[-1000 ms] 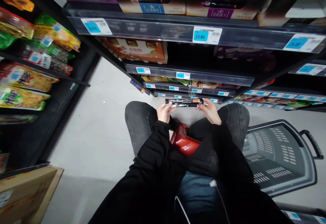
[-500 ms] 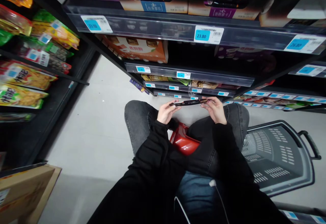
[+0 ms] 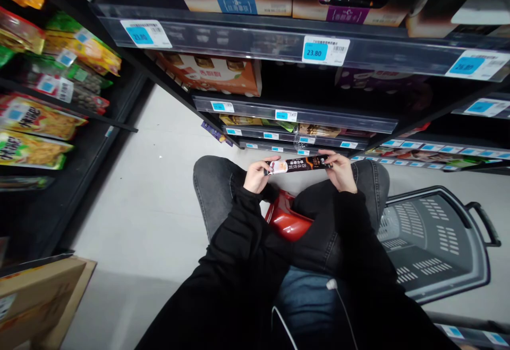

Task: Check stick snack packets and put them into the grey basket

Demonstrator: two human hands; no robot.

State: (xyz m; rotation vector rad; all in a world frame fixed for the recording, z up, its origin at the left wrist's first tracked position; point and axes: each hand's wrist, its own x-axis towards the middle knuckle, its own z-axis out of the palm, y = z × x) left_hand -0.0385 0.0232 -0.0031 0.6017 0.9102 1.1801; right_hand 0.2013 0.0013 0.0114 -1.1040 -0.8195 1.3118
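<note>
Between my two hands stretches a slim black stick packet (image 3: 300, 164) with a cup picture and pale lettering, its printed face turned up towards me. My left hand (image 3: 257, 176) pinches its left end. The right end is pinched by my right hand (image 3: 340, 172), thumb on top. Just below the packet, between my bent legs, is a glossy red object (image 3: 290, 220), partly hidden by my legs; a seat or stool, I cannot tell.
Ahead stand dark shelves (image 3: 239, 36) with boxed drinks and price tags. A grey shopping basket (image 3: 436, 281) lies to the right of my legs. Bagged snacks (image 3: 35, 113) fill a rack on the left. A cardboard box (image 3: 43, 297) sits at lower left.
The stick packet has been rolled from edge-on so that its printed face shows. Both hands keep hold of its ends and stay nearly in place.
</note>
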